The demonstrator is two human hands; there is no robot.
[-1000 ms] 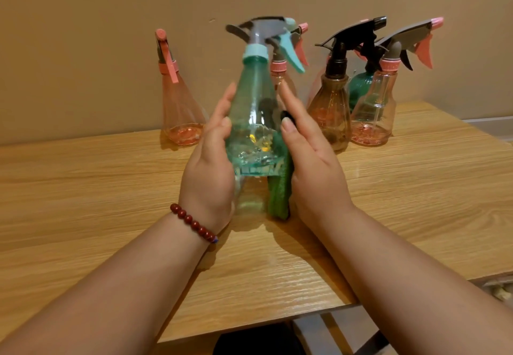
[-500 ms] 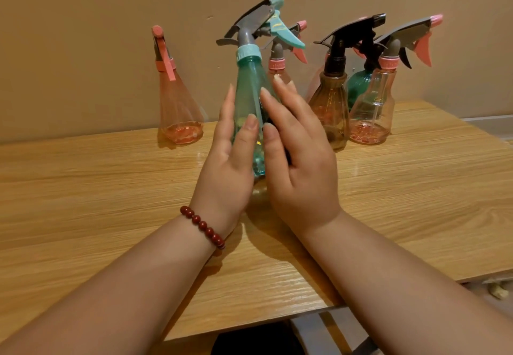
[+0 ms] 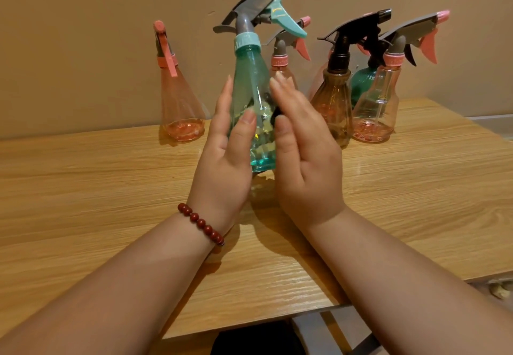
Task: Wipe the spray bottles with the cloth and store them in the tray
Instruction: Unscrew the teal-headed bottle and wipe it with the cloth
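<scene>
A teal spray bottle (image 3: pixel 249 77) with a grey and teal trigger head is held upright just above the wooden table (image 3: pixel 83 188). My left hand (image 3: pixel 224 165) holds it from the left, thumb across its front and fingers straight up its side. My right hand (image 3: pixel 305 165) lies flat against the bottle's right side, fingers straight. Only a dark scrap of the cloth (image 3: pixel 275 111) shows, between that hand's thumb and the bottle. No tray is in view.
Along the wall stand a pink cone-shaped bottle (image 3: pixel 180 104), a pink-triggered bottle (image 3: pixel 281 63) behind the teal one, a brown bottle (image 3: pixel 334 99), a dark green bottle (image 3: pixel 362 82) and a clear pink bottle (image 3: pixel 380 104). The table's front edge runs just below my forearms.
The teal bottle has risen and tilted, its trigger head now higher. My right hand slid up its side, and the green cloth that hung below it is now mostly hidden.
</scene>
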